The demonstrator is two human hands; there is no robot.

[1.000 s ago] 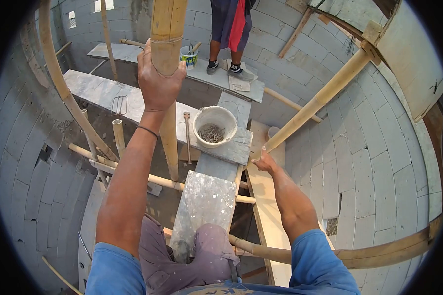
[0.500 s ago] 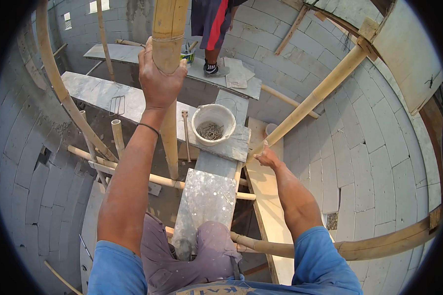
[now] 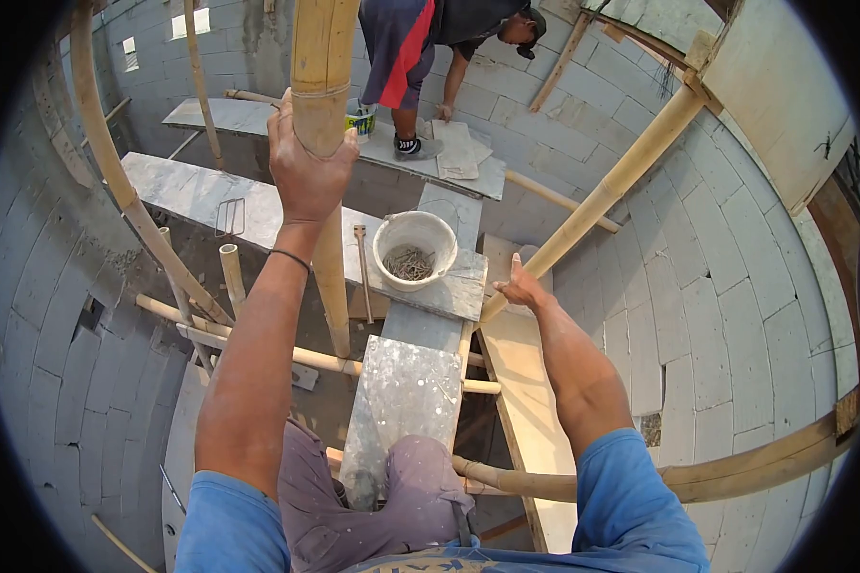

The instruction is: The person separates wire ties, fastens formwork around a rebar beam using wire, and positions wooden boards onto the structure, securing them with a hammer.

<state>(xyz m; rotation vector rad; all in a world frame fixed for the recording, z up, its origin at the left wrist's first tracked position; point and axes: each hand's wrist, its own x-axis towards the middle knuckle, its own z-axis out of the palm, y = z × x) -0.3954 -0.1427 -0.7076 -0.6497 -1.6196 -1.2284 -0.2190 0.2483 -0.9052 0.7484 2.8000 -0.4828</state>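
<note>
Since the earlier frames, a co-worker (image 3: pixel 422 57) has bent down, one hand (image 3: pixel 444 112) now by the flat slabs (image 3: pixel 461 153). The person's left hand (image 3: pixel 308 170) reaches forward, fingers curled around the upright bamboo post (image 3: pixel 323 67) before the long plank (image 3: pixel 201 193). The right hand (image 3: pixel 524 286) lies against the slanted bamboo pole (image 3: pixel 612 196), thumb raised; whether its half-hidden fingers grip cannot be told. Near the plank's right-hand end, a white bucket (image 3: pixel 420 232) holds what look like nails (image 3: pixel 408 265); open gaps lie beyond the plank's far edge and left of the speckled board (image 3: pixel 406 382).

PASSAGE: over spattered plank (image 3: pixel 406 382) | OBSTACLES: bucket (image 3: pixel 416 229) ahead; left pole (image 3: pixel 325 48); right pole (image 3: pixel 621 181)
</note>
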